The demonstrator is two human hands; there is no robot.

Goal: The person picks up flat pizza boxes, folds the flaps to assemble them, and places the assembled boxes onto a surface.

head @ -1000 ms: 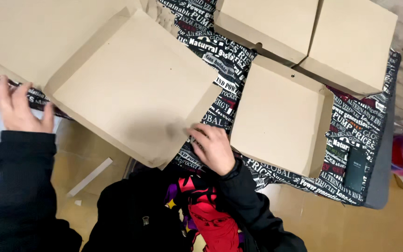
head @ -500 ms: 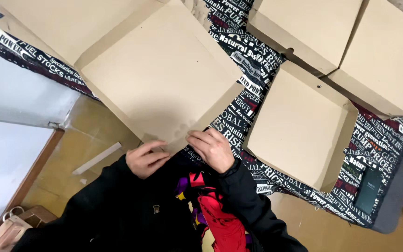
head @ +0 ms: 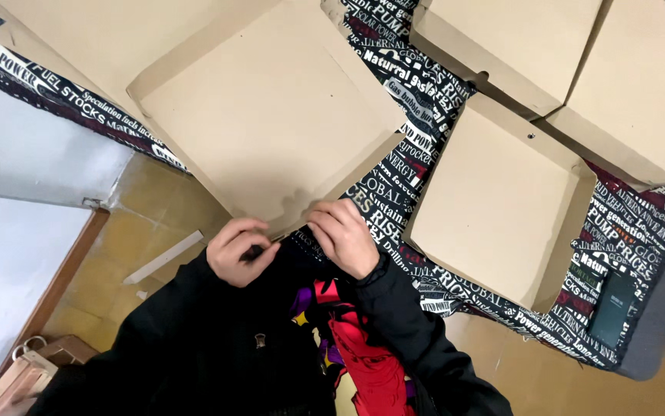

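Where the near corner of the flat cardboard box blank (head: 271, 123) overhangs the table edge, both hands meet on it. Left hand (head: 241, 250): fingers curled together, pinching the corner flap from below; what sits under the fingertips is hidden. Right hand (head: 344, 237): fingers bent and close together, pressed on the same edge just beside the left. Whether either hand fully clamps the card, cannot tell.

Blank's far part runs out of frame at the top, so its full outline is unknown. Patterned black-and-white tablecloth (head: 394, 192) is mostly covered. Dark flat object (head: 611, 308) at the cloth's right end (a phone or a case; too small to say).

Change since a second ago: left hand was out at the far left edge of the blank, well apart from the right; now it sits beside the right at the corner. Right hand has barely moved.

Count: one blank in hand; one folded box (head: 502, 200) just right of it; two more boxes (head: 571, 69) behind, cut off by the frame.
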